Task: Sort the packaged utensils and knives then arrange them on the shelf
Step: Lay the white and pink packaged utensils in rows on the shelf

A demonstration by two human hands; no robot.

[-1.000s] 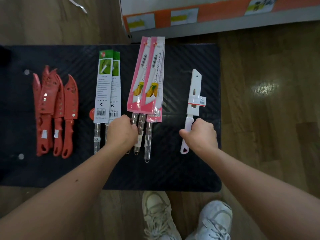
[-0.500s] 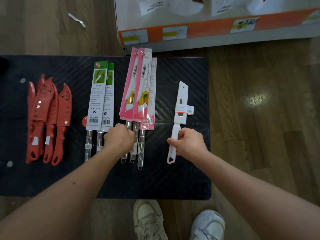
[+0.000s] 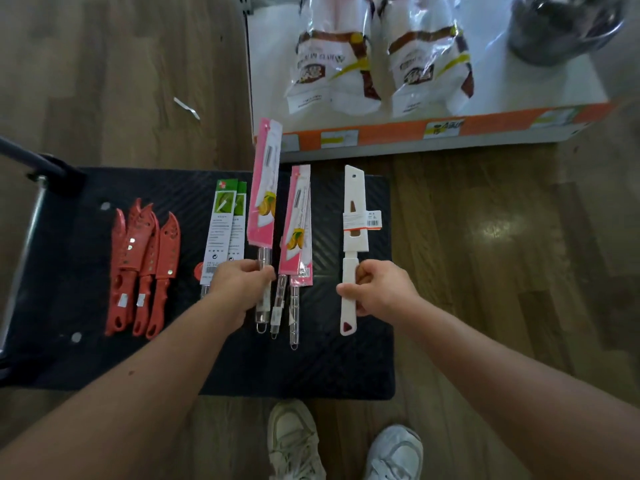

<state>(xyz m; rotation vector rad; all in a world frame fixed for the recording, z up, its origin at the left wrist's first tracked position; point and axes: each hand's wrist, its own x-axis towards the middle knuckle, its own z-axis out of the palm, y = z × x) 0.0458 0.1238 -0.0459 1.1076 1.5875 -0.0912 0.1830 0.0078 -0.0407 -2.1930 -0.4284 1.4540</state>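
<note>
On the black platform of a cart, the packaged knives lie sorted in rows by kind: a cluster of red sheathed knives at the left, two green-carded utensils beside them, then two pink-carded knives lying flat, all with handles toward the person. The left hand is closed around the clear handle of a third pink-carded knife, which is raised off the row with its card tip reaching toward the shelf edge. The right hand is closed around the handle of a white sheathed knife, which points away from the person at the right side of the platform; whether it is lifted clear of the surface cannot be told. Just beyond the platform sits the low shelf, its front strip orange with price labels, carrying two clear bags of goods and a dark metal pot. Sorting looks largely finished, and the step in hand appears to be carrying the first pieces across to the shelf. The next move calls for finding bare shelf space, probably in front of or beside the bags, and laying each knife down with its own kind, keeping both grips firm on the slim handles so the long cards do not swing.
</note>
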